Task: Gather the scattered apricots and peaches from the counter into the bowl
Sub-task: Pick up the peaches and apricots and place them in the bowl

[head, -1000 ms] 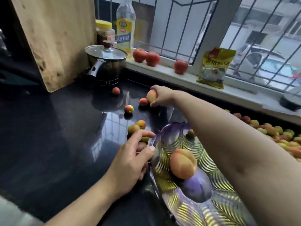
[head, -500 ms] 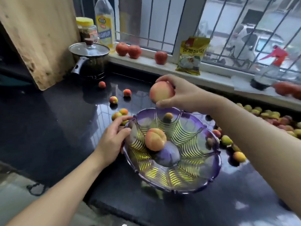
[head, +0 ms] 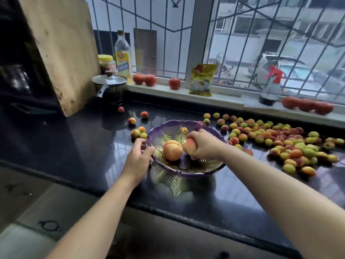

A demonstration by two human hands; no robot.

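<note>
Right hand (head: 204, 144) gripping peach (head: 190, 148) inside bowl (head: 186, 171), left hand (head: 137, 159) at rim

Print shows on the clear oil bottle's yellow-and-blue label (head: 122, 63) and the yellow snack packet (head: 202, 80), but none is legible.

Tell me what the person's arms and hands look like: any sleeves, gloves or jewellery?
Both forearms are bare as far as the picture shows, with no sleeve in view. The left hand and the right hand wear no gloves. No ring, watch or bracelet shows on either wrist or on the visible fingers.
</note>
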